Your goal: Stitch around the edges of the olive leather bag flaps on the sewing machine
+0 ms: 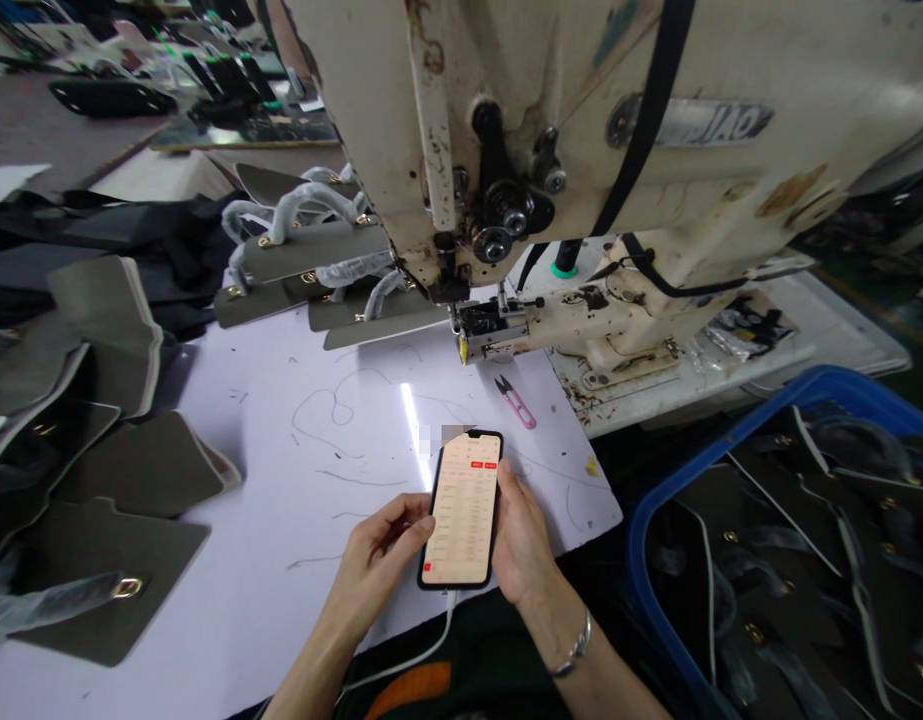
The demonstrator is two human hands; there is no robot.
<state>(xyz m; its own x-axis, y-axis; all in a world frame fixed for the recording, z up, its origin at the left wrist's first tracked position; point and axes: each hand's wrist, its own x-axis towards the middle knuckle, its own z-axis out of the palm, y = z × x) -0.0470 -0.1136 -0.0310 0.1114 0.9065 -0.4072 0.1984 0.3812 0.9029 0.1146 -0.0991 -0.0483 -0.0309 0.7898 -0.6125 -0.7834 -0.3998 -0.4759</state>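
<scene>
A black-edged phone (461, 515) with a lit screen and a white cable at its lower end is held upright between my hands. My left hand (386, 550) is at its left edge, with the thumb over the side of the screen. Along the right edge, my right hand (522, 530) is wrapped round the phone, its far fingers hidden behind. Pink thread snips (516, 403) lie on the white work surface (273, 480) beyond the phone, below the needle area of a sewing machine (461, 150).
Grey-green bag pieces (123, 560) with plastic-wrapped handles lie on the left, more pieces (303, 250) behind. At the right stands a blue basket (645, 540) full of similar pieces. Loose threads are scattered over the surface. A black strap (645, 120) hangs across the machine.
</scene>
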